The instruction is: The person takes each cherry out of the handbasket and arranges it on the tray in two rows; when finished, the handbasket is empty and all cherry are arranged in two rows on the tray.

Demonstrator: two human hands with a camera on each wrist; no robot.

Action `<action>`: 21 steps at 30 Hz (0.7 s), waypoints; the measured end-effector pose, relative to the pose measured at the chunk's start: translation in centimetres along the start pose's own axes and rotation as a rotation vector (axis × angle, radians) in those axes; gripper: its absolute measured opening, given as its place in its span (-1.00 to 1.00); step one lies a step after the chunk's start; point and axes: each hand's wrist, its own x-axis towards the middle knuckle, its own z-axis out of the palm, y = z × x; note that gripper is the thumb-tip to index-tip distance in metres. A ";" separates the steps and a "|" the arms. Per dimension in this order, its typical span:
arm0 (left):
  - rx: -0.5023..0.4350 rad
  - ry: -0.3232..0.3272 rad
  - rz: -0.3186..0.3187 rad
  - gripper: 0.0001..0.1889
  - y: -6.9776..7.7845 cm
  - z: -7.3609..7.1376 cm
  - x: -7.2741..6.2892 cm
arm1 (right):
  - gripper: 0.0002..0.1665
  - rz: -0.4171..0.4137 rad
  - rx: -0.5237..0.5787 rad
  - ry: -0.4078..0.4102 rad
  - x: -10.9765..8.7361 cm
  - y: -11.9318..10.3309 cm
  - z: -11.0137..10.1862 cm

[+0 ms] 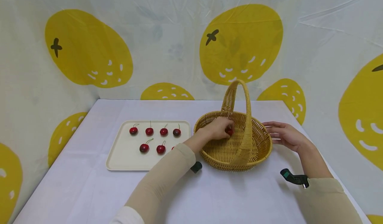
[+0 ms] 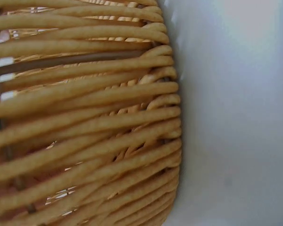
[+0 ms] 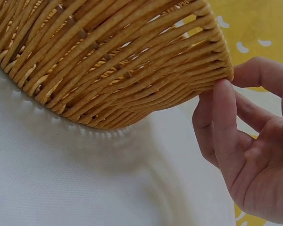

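Observation:
My left hand [image 1: 219,128] reaches inside the wicker basket [image 1: 209,155] and pinches a dark red cherry [image 1: 229,131] low over the woven floor. Only the basket's outer wall [image 2: 94,122] fills the left wrist view, hiding that hand. At the basket's right end, my right hand [image 1: 285,135] holds the rim, its thumb [image 3: 224,113] and index finger meeting at the edge in the right wrist view. More cherries with stems, such as one dark cherry [image 1: 144,147], lie in two rows on a cream tray [image 1: 125,160] to the left. My left sleeve partly covers one of them.
The basket's tall arched handle [image 1: 247,127] rises just right of my left hand. A white cloth [image 1: 233,197] covers the table. Behind hangs a pale curtain with large yellow fruit prints [image 1: 239,44]. Dark wrist camera mounts [image 1: 294,178] stick out by my sleeves.

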 end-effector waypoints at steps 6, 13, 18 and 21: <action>0.019 0.002 -0.004 -0.73 -0.1 -0.5 -0.5 | -0.50 -0.005 0.004 -0.004 -0.1 0.0 0.0; -0.003 0.036 0.008 -0.73 -0.5 -1.5 -1.8 | -0.50 -0.015 0.006 -0.015 -0.2 -0.2 0.1; -0.047 0.110 0.001 -0.70 -0.8 -2.4 -3.1 | -0.38 0.000 -0.023 0.007 -0.2 -0.1 0.3; -0.104 0.145 -0.008 -0.70 -1.1 -2.7 -3.7 | -0.41 -0.002 -0.024 0.013 -0.2 -0.1 0.2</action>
